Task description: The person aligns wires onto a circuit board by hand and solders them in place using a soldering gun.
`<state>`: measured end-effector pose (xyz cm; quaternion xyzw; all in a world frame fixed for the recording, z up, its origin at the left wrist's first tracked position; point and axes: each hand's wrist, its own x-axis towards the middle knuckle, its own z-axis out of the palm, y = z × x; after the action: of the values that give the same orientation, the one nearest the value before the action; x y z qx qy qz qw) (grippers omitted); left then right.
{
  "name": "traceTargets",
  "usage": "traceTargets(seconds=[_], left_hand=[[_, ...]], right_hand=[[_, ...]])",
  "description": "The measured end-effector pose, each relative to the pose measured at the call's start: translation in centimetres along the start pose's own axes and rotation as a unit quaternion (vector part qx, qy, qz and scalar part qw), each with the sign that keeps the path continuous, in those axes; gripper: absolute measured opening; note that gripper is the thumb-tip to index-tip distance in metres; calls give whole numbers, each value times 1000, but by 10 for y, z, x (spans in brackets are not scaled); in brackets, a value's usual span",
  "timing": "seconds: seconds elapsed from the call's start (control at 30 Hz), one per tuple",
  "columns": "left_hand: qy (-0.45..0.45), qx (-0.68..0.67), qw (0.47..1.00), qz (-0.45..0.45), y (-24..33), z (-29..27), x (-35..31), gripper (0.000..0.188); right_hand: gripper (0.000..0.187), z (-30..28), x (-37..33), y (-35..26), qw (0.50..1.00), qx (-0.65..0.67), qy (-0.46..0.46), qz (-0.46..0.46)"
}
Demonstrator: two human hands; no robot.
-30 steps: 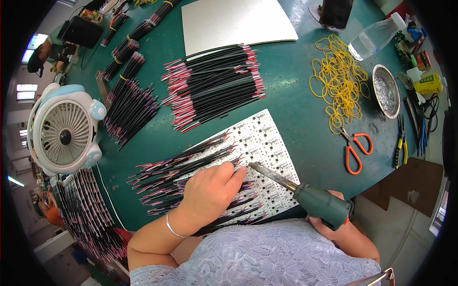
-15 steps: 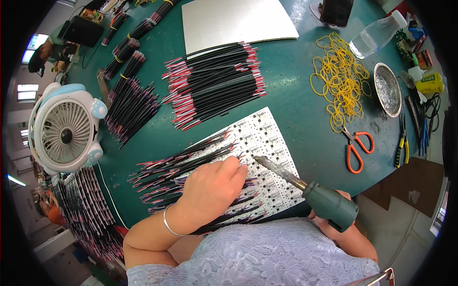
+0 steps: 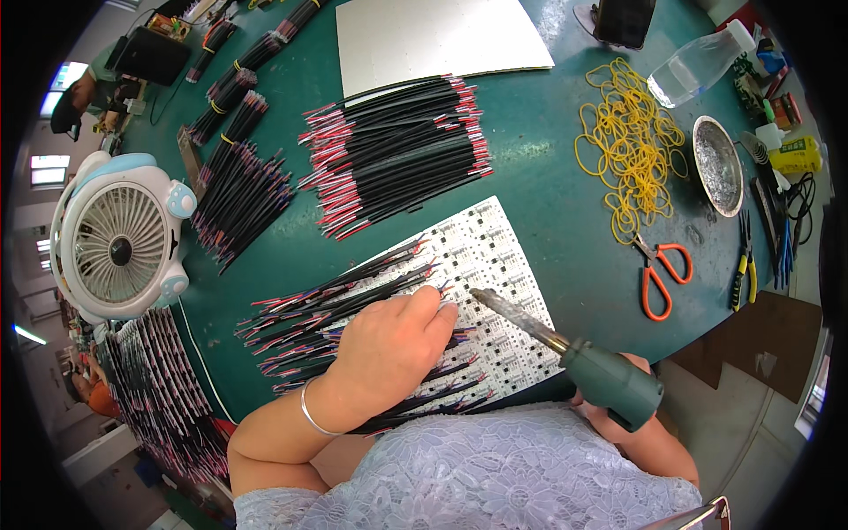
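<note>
A white sheet of small circuit boards lies at a slant before me, with rows of black-sleeved wires across its left part. My left hand is over the sheet, thumb and forefinger pinched together at a wire's end; the pinched part is mostly hidden by the fingers. In my right hand is a soldering iron with a thick green body. Its dark tip points left over the boards, a short way right of my left fingertips. The iron's body hides most of my right fingers.
Beyond the sheet lies a stack of black wires by a white board. To the right are yellow rubber bands, orange-handled scissors, a metal bowl, pliers and a bottle. A fan stands left.
Almost nothing differs. My left hand still pinches at the same spot, and the soldering iron stays beside it.
</note>
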<state>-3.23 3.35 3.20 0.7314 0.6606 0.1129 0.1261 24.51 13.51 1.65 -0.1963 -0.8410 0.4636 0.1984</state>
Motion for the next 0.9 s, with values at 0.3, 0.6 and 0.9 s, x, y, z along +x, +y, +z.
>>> traceTargets(seconds=[0.3,0.6,0.9], left_hand=[[38,-44,998,2,-7,9,-5,28],[23,-19,1000,9,2,8,-7,29],[-2,47,999,17,13,2,-3,27]], right_hand=[[12,-1,-7,2,999,31,-8,29],[13,2,-8,4,1000,15,-22,12],[21,4,-29,9,993,93,-21,69]])
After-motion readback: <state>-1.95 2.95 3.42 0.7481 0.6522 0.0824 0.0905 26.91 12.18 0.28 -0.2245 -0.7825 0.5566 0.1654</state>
